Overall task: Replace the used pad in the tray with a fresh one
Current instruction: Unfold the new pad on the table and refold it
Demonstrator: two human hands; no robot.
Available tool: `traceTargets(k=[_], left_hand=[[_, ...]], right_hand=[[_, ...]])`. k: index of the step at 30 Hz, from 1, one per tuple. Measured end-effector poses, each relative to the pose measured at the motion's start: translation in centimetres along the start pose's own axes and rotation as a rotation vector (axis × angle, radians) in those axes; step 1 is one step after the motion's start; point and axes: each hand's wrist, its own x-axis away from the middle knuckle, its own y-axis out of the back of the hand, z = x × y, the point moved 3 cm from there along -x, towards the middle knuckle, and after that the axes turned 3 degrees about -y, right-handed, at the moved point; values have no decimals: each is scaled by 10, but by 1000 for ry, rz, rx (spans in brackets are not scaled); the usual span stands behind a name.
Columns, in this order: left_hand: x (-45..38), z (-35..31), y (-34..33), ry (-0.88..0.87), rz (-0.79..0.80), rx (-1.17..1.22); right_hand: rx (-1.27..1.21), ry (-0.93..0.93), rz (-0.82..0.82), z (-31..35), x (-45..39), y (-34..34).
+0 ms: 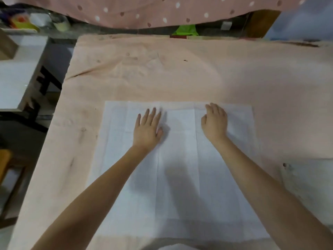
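A white pad (178, 177) lies spread flat, with fold creases across it, on a pink cloth-covered surface (180, 73). My left hand (148, 128) rests palm down on the pad's far left part, fingers apart and flat. On the far right part of the pad my right hand (215, 121) also rests, fingers loosely curved and touching the sheet. Neither hand holds anything. No tray is visible in this view.
A white side table (19, 74) stands to the left, with cluttered items (23, 22) behind it. A pink polka-dot fabric (162, 9) hangs along the back. A green object (186, 30) shows at the far edge. A wooden stool (7, 165) sits low left.
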Motion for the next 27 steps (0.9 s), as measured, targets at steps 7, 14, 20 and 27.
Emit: traceTargets(k=[7,14,20,27], left_hand=[[122,-45,-62,-55,-32,15],[131,-38,-76,-19,10,0],[134,-39,-77,31,46,22],[188,-62,-63,-166,46,86]], right_hand=[[-102,128,40,19,155,-42],[-38,147,126,13,181,-54],[10,137,177,12,182,-49],[4,194,187,-2,226,-25]])
